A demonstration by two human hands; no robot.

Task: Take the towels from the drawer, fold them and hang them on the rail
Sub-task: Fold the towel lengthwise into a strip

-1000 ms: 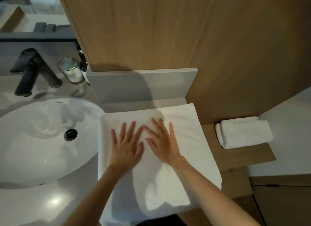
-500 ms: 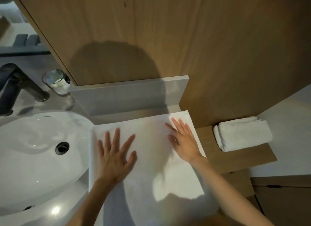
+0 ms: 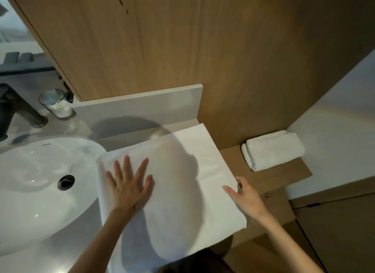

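Head view: the large white terry towel (image 3: 182,181) lies spread flat on the grey table (image 3: 67,244), at 3 o'clock from the white oval basin (image 3: 40,181). The left hand (image 3: 129,183) presses it near its 9 o'clock edge, fingers wide and straight. The right hand (image 3: 245,197) sits at the 3 o'clock edge, thumb on top; whether its fingers pinch the hem, I cannot tell. Soft, light and limp, the towel would likely sag unless taken by hem or corners. A small folded white towel (image 3: 272,150) rests further toward 3 o'clock.
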